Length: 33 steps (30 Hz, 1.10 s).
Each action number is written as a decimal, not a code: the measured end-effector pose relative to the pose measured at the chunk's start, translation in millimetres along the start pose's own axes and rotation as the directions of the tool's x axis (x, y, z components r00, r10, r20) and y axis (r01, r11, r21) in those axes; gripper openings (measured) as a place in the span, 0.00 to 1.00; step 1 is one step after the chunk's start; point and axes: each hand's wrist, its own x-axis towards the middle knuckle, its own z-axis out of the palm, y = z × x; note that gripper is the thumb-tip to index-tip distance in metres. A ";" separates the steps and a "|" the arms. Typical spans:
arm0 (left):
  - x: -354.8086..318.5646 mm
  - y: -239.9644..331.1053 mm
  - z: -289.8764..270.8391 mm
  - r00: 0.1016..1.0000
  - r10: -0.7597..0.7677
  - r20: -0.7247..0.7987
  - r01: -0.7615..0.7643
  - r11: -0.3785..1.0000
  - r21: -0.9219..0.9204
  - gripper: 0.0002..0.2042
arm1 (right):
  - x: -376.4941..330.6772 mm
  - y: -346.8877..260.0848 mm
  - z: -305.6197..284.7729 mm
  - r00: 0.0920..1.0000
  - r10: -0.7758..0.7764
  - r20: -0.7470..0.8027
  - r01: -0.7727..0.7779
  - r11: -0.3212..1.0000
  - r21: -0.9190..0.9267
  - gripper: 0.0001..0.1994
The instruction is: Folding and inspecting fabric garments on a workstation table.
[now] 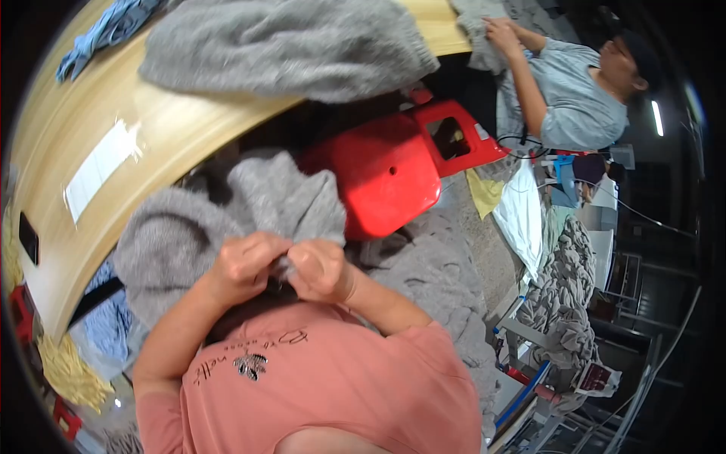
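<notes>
Close against the salmon-pink T-shirt (325, 371), at the near middle of the scene, the left hand (246, 265) and the right hand (321, 269) are sitting side by side, nearly touching; both are curling their fingers closed and appear to be gripping a small fold of fuzzy grey knit cloth (170, 238); the fingers are partly hiding the pinch, so I cannot tell whether an edge or a seam is lying between them. Beyond the hands, the cloth is spreading to the left and the far side in loose folds; a red plastic chair (378, 170) is standing just to its right, and a grey fabric heap (435, 284) is lying farther right.

With so little cloth showing between the fingers, a weak pinch could be letting the fold slip; an uneven pull could be stretching the soft-looking knit; the bulk's own weight could be dragging against the grip; the chair's rim could be catching a loose fold; similar colour could be confusing this piece with the heap; on the far side, a bulky grey knit bundle (287, 49) is overhanging the wooden tabletop (178, 125), and a bump could be sending it off.
</notes>
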 end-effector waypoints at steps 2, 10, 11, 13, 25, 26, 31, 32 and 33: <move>4.0 -3.0 0.6 1.000 -0.009 -0.025 0.009 1.000 0.010 0.11 | 5.8 2.6 -2.3 0.998 -0.037 -0.057 0.036 0.999 -0.024 0.15; -6.0 -4.0 5.3 0.986 -0.165 0.024 0.167 0.979 -0.117 0.06 | 17.3 18.9 -18.6 0.990 -0.072 -0.120 0.057 0.990 -0.126 0.12; -5.0 -1.2 -3.0 0.988 -0.146 0.058 0.148 0.989 -0.030 0.06 | 17.0 21.2 -19.4 0.982 -0.093 -0.163 0.062 0.981 -0.183 0.12; -11.5 -11.2 -11.9 0.989 -0.142 0.043 0.138 0.987 0.076 0.05 | 10.4 29.5 -21.9 0.976 -0.071 -0.207 0.008 0.956 -0.293 0.12; 4.0 -21.6 -8.0 0.839 -0.544 0.006 0.538 0.827 -0.163 0.04 | 37.9 30.7 -6.4 0.927 0.261 0.270 -0.258 0.965 -0.050 0.10; 5.2 -20.7 -8.7 0.818 -0.575 0.008 0.566 0.803 -0.184 0.05 | 37.6 33.3 -4.3 0.927 0.262 0.270 -0.258 0.965 -0.051 0.10; 6.2 -25.0 -0.4 0.879 -0.466 -0.097 0.433 0.867 -0.245 0.06 | 35.1 31.0 2.7 0.828 0.517 0.220 -0.561 0.776 0.288 0.03; 8.0 -21.7 -0.9 0.823 -0.568 -0.008 0.541 0.789 -0.292 0.06 | 35.1 29.0 2.8 0.827 0.517 0.222 -0.562 0.775 0.289 0.03; 8.2 -21.1 -1.2 0.822 -0.570 -0.007 0.543 0.787 -0.292 0.06 | 35.8 26.6 2.6 0.780 0.569 0.259 -0.625 0.694 0.357 0.02</move>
